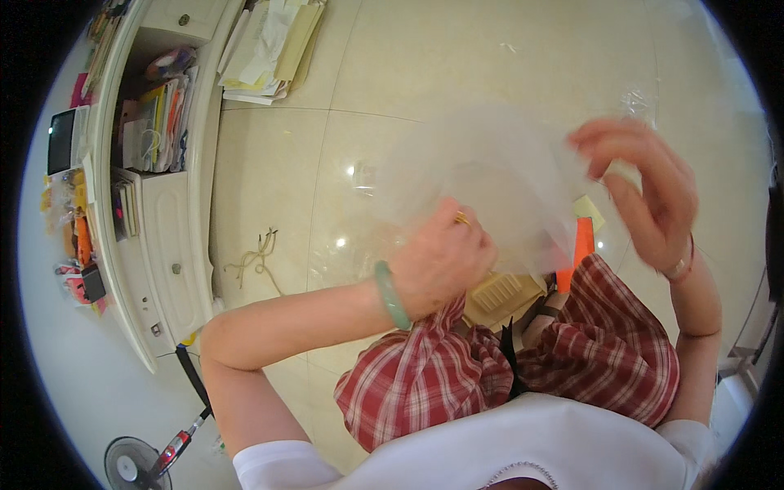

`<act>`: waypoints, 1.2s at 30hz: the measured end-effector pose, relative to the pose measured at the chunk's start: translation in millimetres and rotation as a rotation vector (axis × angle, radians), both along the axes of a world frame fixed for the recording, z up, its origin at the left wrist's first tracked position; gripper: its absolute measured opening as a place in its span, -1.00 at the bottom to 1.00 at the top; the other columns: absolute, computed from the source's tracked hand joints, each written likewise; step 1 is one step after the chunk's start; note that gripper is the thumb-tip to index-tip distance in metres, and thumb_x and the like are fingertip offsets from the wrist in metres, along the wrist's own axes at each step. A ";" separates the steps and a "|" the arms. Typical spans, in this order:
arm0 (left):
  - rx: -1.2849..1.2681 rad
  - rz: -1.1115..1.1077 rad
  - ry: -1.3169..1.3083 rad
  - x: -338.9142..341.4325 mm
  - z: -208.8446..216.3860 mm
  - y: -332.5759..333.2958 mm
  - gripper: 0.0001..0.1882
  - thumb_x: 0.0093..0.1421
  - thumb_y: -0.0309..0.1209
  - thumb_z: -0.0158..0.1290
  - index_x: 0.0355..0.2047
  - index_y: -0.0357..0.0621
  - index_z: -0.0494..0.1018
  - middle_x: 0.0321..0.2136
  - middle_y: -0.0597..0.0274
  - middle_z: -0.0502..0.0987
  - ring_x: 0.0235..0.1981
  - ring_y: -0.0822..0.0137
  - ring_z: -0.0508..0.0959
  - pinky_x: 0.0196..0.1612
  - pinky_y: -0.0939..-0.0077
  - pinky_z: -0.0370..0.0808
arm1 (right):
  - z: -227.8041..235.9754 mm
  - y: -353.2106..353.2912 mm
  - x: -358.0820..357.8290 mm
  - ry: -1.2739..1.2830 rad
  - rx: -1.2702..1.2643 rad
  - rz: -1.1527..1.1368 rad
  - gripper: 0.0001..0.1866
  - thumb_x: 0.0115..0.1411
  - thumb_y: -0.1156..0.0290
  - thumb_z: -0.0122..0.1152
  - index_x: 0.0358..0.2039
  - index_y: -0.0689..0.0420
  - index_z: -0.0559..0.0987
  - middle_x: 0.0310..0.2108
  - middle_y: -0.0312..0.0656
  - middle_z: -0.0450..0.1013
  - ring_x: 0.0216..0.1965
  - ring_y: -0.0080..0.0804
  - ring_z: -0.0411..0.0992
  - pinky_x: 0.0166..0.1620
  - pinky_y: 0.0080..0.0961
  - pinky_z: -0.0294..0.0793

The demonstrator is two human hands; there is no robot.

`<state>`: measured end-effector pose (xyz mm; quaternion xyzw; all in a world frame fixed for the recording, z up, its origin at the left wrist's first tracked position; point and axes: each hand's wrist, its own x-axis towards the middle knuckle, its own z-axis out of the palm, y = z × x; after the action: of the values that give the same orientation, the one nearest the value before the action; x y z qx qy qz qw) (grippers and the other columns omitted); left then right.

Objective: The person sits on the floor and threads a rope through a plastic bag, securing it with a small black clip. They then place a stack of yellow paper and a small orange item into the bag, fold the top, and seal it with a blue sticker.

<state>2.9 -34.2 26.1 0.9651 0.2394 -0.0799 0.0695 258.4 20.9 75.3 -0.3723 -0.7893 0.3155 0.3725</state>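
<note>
A clear, filmy plastic bag [490,175] is held up in front of me over the tiled floor. My left hand [441,261], with a green bangle on its wrist, grips the bag's lower edge. My right hand [649,192] pinches the bag's upper right edge, fingers bent. Under the bag, on my lap in red plaid cloth [425,376], lies a cream-coloured flat item with ridges [502,296]. An orange strip [581,249] shows beside it.
A white cabinet [175,237] with shelves of papers and books stands at the left. A stack of papers [265,49] lies on the floor at the top. Loose cord [257,257] lies on the tiles. A small fan [131,465] stands at the lower left.
</note>
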 end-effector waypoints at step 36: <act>-0.858 1.175 -1.440 -74.0 -183.1 68.3 -0.18 0.27 -0.16 0.10 0.39 0.02 -0.10 0.34 -0.05 0.05 0.34 0.07 0.12 0.30 0.17 0.15 | -90.8 99.9 20.6 -0.191 -1.317 0.406 -0.13 0.29 -0.27 -0.21 0.41 0.04 -0.08 0.35 -0.05 0.11 0.15 0.00 0.38 -0.06 -0.01 0.57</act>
<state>-71.1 34.1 -157.0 0.4080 0.5275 0.4866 0.5644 279.0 120.7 -15.6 -0.3919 -0.5168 0.7581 -0.0686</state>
